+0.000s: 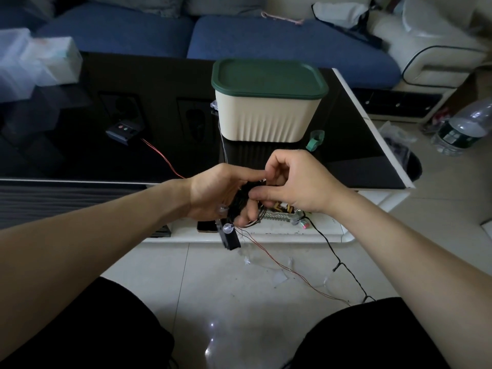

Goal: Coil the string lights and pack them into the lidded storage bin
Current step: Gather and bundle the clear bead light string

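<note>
**Inspector:** Where are the task items?

**Assessor:** The cream ribbed plastic storage bin (267,117) stands on the black glossy coffee table (80,155), its dark green lid (269,77) fitted on. The black-wired string lights with clear round bulbs (238,203) are bunched in the left hand (213,193), in front of the table edge. A free tail of black wire (343,265) trails down to the pale tiled floor (239,302).

**Inspector:** Why held so?

**Assessor:** In my judgement, the left hand acts as the former for the coil, while the tail hangs loose so it can feed in. The closed bin suggests packing has not begun.

**Inspector:** The grips?

**Assessor:** The left hand's fingers curl round the wire bundle, gripping it. The right hand (295,182) has its fingers bent, thumb and forefinger meeting at the bundle; it appears to pinch a strand, though the contact itself is partly hidden.

**Inspector:** Anything else?

**Assessor:** A thin red wire (162,155) runs from a small dark switch box (123,130) on the table.
</note>
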Available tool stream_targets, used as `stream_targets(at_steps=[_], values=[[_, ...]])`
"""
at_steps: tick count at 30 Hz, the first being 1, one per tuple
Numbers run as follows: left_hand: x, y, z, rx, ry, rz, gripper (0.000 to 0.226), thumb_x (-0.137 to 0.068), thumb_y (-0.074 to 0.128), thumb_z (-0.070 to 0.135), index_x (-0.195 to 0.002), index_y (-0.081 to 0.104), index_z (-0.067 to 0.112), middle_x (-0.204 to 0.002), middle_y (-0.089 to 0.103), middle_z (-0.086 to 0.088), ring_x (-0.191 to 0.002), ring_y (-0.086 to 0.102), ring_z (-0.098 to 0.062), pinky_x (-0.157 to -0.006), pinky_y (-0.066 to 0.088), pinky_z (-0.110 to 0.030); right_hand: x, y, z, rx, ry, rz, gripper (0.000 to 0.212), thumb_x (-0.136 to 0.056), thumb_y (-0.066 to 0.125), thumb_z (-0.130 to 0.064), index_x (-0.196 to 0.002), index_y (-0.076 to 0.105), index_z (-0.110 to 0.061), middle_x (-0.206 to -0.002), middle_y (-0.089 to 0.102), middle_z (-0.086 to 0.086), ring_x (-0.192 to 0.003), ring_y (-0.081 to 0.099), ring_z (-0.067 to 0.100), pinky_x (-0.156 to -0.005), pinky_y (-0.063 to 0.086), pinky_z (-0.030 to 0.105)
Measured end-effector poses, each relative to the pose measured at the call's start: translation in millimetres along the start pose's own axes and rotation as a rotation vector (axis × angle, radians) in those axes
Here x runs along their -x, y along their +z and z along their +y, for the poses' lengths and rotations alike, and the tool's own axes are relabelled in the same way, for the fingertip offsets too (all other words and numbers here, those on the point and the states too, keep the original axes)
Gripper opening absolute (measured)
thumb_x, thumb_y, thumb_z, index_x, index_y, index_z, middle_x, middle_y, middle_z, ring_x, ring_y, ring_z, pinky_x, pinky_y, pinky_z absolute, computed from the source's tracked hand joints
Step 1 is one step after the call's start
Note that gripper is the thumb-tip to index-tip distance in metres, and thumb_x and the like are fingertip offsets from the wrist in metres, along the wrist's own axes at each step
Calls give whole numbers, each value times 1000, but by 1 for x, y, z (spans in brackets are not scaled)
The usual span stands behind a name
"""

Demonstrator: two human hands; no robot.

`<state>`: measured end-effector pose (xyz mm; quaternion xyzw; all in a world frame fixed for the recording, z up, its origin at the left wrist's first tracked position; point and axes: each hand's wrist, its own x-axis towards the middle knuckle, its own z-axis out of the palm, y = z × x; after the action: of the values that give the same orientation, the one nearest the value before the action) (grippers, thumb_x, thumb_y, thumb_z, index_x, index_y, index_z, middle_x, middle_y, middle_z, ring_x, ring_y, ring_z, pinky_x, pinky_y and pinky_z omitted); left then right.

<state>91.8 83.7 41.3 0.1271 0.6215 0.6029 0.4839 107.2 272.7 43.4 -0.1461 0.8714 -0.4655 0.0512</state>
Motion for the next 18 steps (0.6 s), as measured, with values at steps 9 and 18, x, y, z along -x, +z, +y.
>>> stream_targets(at_steps=[9,18], values=[[0,2,-7,-50,0,-41,34,-91,55,33,-98,64,1,-85,74,-9,-57,62,-15,-57,40,-23,-1,8,-3,-8,1,-47,32,-64,94,-12,-66,62,-14,-52,61,-8,-47,57,4,-49,44,17],[3,-11,-4,-224,-82,-177,56,-97,45,42,-55,60,7,-40,31,2,-36,24,-9,-45,22,-21,1,-8,-1,-180,110,-346,38,-56,89,-28,-80,64,-13,-76,73,9,-74,66,18,-71,53,31]])
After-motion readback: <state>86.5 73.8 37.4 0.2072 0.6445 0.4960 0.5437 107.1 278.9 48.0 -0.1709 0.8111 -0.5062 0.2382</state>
